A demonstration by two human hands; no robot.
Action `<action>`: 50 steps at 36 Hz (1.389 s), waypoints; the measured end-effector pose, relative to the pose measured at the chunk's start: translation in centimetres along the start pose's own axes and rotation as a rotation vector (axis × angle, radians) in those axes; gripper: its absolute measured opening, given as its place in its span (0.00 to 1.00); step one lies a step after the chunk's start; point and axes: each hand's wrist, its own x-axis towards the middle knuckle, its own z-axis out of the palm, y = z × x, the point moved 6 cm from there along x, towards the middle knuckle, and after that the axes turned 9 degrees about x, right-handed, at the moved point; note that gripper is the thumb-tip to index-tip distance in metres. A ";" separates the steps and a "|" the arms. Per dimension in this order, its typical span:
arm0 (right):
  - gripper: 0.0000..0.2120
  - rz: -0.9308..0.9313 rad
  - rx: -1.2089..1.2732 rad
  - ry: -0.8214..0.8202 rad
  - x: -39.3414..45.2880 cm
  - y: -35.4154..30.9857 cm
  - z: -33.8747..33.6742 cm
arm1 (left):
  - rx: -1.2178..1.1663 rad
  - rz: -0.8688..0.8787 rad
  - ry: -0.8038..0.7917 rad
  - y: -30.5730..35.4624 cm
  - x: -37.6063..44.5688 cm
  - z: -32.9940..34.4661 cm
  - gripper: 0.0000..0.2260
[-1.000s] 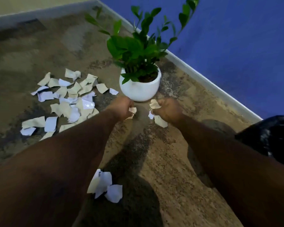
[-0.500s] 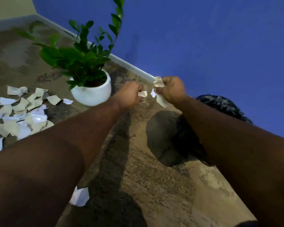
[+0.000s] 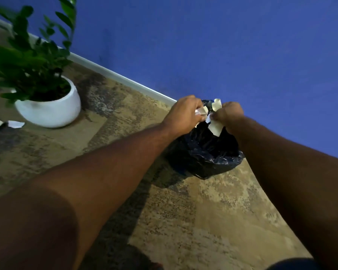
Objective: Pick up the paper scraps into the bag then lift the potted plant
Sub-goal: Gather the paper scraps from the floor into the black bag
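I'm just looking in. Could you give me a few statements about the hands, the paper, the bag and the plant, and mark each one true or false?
1. Both hands hold paper scraps. True: the left hand and the right hand are each closed on scraps.
2. The hands are over the black bag. True.
3. The potted plant is lifted off the floor. False: it stands on the carpet, untouched.
4. All scraps are off the floor. False: loose pieces lie left of the pot.
5. The wall is green. False: it is blue.
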 end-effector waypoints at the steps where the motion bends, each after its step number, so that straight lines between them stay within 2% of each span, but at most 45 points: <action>1: 0.15 0.016 -0.059 -0.025 0.0 0.4 0.0 | -0.008 0.012 -0.012 0.3 0.0 0.4 0.09; 2: 0.12 0.030 -0.126 -0.058 -0.1 0.6 0.1 | -0.010 0.025 -0.029 0.5 -0.1 0.9 0.09; 4: 0.08 0.064 -0.107 -0.140 0.0 1.0 0.4 | 0.007 0.060 -0.085 0.9 -0.2 1.9 0.11; 6: 0.10 0.120 -0.060 -0.224 0.3 1.8 1.1 | 0.028 0.093 -0.161 1.0 -0.4 2.8 0.16; 9: 0.06 0.250 -0.117 -0.340 -0.2 2.9 2.2 | 0.043 0.117 -0.248 1.0 -0.6 3.6 0.23; 12: 0.06 0.239 -0.124 -0.247 0.0 2.6 2.6 | 0.043 0.090 -0.271 0.4 -0.8 3.6 0.25; 14: 0.03 0.172 -0.140 -0.157 0.3 1.9 2.7 | 0.040 0.079 -0.257 -0.1 -0.8 3.2 0.23; 16: 0.05 0.047 -0.184 -0.105 0.7 0.7 3.1 | 0.039 0.069 -0.235 -0.7 -0.8 2.4 0.21; 20: 0.04 -0.204 -0.412 -0.003 0.4 -2.4 4.1 | 0.083 0.035 -0.194 -2.0 -0.8 0.6 0.17; 24: 0.05 -0.392 -0.341 0.050 -1.5 -5.8 6.4 | 0.199 -0.007 -0.184 -4.4 -1.5 -1.7 0.16; 28: 0.05 -0.549 -0.329 0.046 -3.7 -9.5 9.9 | 0.319 -0.061 -0.174 -7.7 -3.6 -4.9 0.20; 34: 0.09 -0.683 -0.338 -0.156 -8.3 -14.6 17.8 | 0.461 -0.197 -0.250 -13.8 -8.9 -11.2 0.21; 37: 0.07 -0.772 -0.415 -0.365 -11.8 -16.6 22.3 | 0.518 -0.317 -0.285 -17.1 -12.3 -14.8 0.22; 40: 0.10 -0.810 -0.514 -0.598 -15.5 -17.7 26.7 | 0.578 -0.447 -0.341 -20.2 -16.0 -18.1 0.25; 43: 0.07 -0.905 -0.680 -0.731 -19.2 -18.6 30.4 | 0.623 -0.535 -0.373 -22.9 -19.6 -20.9 0.26; 44: 0.09 -0.945 -0.728 -0.756 -20.3 -18.9 31.5 | 0.631 -0.567 -0.385 -23.9 -20.8 -21.7 0.27; 46: 0.19 -0.994 -0.781 -0.801 -22.5 -19.3 33.6 | 0.635 -0.644 -0.426 -25.8 -23.2 -23.0 0.30; 50: 0.32 -1.064 -0.741 -0.866 -26.7 -20.1 37.1 | 0.592 -0.781 -0.432 -29.5 -27.2 -25.5 0.36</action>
